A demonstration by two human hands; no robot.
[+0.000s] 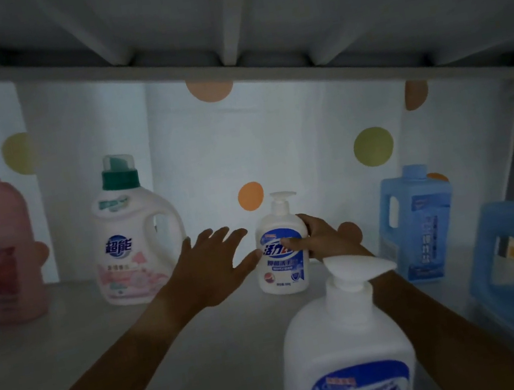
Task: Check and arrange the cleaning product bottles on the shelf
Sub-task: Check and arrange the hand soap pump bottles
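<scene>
Head view looks into a dim shelf (70, 345) with a pale, dotted backing sheet (307, 138). At nine o'clock, at the far left, a pink bottle (6, 250) stands upright against the backing, blurred. Just to its right a white detergent jug (133, 239) with a green cap stands upright, handle toward three o'clock. The left hand (213, 266) reaches in near the centre, fingers spread and straight, its grip wide and holding nothing; the fingertips come close to the small white pump bottle (280, 249), though contact cannot be told. That bottle stands upright on the shelf at the frame's centre, blue label facing the camera. The right hand (324, 238) grips it from the three o'clock side, thumb across the label. At six o'clock a larger white pump bottle (346, 350) stands nearest the camera, hiding part of the right forearm. At three o'clock two blue jugs (416, 222) stand upright, one behind the other.
</scene>
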